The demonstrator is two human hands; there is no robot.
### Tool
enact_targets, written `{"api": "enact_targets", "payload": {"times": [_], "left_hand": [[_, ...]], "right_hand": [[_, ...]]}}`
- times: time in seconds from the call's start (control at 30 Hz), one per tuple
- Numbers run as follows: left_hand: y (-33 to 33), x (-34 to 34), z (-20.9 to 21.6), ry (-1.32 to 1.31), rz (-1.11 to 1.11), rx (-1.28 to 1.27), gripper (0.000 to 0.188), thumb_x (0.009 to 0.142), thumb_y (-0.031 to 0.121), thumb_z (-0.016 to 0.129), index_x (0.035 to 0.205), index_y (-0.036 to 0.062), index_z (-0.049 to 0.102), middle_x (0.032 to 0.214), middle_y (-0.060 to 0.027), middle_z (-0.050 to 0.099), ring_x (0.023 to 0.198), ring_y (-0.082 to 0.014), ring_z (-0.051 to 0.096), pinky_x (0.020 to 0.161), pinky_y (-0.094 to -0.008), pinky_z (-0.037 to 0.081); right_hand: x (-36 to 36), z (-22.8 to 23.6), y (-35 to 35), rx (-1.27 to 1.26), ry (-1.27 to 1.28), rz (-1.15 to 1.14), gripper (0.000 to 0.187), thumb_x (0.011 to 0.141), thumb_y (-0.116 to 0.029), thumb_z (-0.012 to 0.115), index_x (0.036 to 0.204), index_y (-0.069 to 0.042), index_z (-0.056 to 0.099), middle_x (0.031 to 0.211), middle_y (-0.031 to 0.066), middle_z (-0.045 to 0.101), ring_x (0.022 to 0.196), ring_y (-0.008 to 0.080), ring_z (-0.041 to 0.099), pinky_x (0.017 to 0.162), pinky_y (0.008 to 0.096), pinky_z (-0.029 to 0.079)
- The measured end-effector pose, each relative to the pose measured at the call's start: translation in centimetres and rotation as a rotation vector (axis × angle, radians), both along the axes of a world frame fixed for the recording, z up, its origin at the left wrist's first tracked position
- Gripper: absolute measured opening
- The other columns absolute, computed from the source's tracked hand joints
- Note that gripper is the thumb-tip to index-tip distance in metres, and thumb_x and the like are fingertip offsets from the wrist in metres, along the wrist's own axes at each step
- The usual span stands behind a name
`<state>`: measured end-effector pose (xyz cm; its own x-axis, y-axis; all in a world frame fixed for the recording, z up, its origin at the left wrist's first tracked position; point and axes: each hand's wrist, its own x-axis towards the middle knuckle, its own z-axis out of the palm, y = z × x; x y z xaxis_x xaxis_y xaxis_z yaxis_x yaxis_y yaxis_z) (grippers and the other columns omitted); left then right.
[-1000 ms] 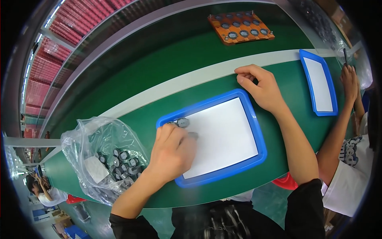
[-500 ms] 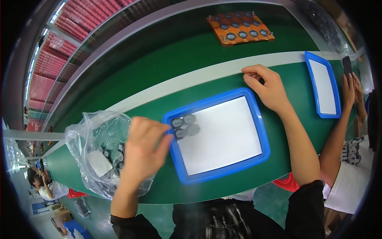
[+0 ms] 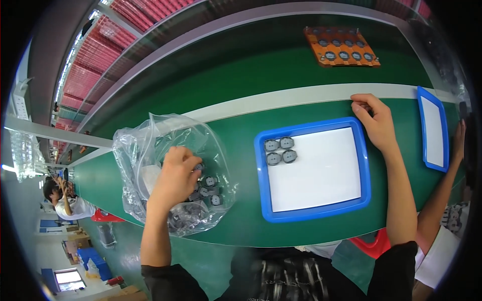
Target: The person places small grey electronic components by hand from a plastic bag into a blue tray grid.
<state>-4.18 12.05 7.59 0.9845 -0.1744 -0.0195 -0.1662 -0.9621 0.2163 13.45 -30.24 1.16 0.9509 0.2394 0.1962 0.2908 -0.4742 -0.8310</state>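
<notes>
Over the clear plastic bag (image 3: 230, 200) at the left, my left hand (image 3: 176, 173) is closed in a pinch. A grey round part (image 3: 199, 167) shows between its thumb and forefinger tips. More loose grey round parts (image 3: 216, 200) lie in the bag, some covered by plastic and by my hand. A blue tray (image 3: 365, 193) with a white sheet (image 3: 316, 178) stands right of the bag. Several grey parts (image 3: 288, 156) sit close together in its far left corner. Just past the tray's far right corner rests my right hand (image 3: 379, 120), fingers loosely curled, nothing seen in them.
An orange fixture plate (image 3: 326, 62) filled with grey round parts sits on the raised far surface, behind a pale ledge (image 3: 281, 101). A second blue tray (image 3: 426, 128) stands at the right, beside another person's arm (image 3: 442, 190). Someone else sits far left.
My left hand has moved from the tray's left edge into the bag's opening. The view has shifted left, so tray and bag appear farther right. My right hand keeps its curled pose.
</notes>
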Motion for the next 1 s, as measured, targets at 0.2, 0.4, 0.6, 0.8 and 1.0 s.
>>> {"api": "enact_targets", "payload": {"times": [0.2, 0.4, 0.6, 0.8, 1.0], "left_hand": [[-0.9, 0.2, 0.4, 0.070, 0.092, 0.004, 0.026, 0.074, 0.002, 0.075, 0.099, 0.0014, 0.067, 0.097, -0.0135, 0.057, 0.099, -0.0347, 0.055, 0.085, -0.0425, 0.047], [-0.7, 0.8, 0.0, -0.031, 0.294, -0.127, 0.019, 0.077, 0.005, 0.077, 0.090, 0.0017, 0.065, 0.079, -0.0086, 0.059, 0.076, -0.0209, 0.060, 0.066, -0.0325, 0.047], [-8.6, 0.9, 0.8, -0.051, 0.154, -0.440, 0.022, 0.076, 0.015, 0.082, 0.084, 0.0009, 0.068, 0.074, -0.0086, 0.062, 0.065, -0.0163, 0.061, 0.063, -0.0303, 0.046], [-13.6, 0.2, -1.7, -0.222, -0.187, -0.090, 0.027, 0.070, 0.016, 0.086, 0.086, 0.0047, 0.067, 0.077, -0.0083, 0.059, 0.075, -0.0282, 0.057, 0.071, -0.0373, 0.047], [-13.1, 1.0, -1.1, -0.202, -0.375, -0.208, 0.033, 0.066, 0.004, 0.081, 0.097, 0.0019, 0.068, 0.091, -0.0105, 0.057, 0.085, -0.0310, 0.054, 0.074, -0.0405, 0.046]], "right_hand": [[0.0, 0.2, -0.1, 0.004, 0.013, -0.001, 0.023, 0.094, -0.013, 0.065, 0.112, 0.000, 0.068, 0.097, 0.0043, 0.068, 0.087, 0.0114, 0.059, 0.080, 0.0250, 0.048], [0.0, 0.2, 0.0, 0.019, 0.033, 0.013, 0.022, 0.094, -0.013, 0.065, 0.112, -0.001, 0.069, 0.096, 0.0045, 0.068, 0.087, 0.0117, 0.059, 0.081, 0.0253, 0.048], [-0.1, 0.5, -0.6, -0.020, 0.013, 0.014, 0.022, 0.093, -0.013, 0.065, 0.111, -0.001, 0.070, 0.096, 0.0046, 0.068, 0.087, 0.0122, 0.059, 0.081, 0.0256, 0.047], [-0.1, 0.5, -0.5, -0.005, -0.003, 0.011, 0.022, 0.093, -0.014, 0.065, 0.111, -0.001, 0.069, 0.095, 0.0048, 0.068, 0.086, 0.0124, 0.059, 0.081, 0.0260, 0.048], [0.0, 0.4, -0.5, -0.037, -0.008, 0.043, 0.023, 0.093, -0.014, 0.065, 0.111, -0.001, 0.069, 0.095, 0.0049, 0.068, 0.086, 0.0126, 0.059, 0.081, 0.0263, 0.048]]}}
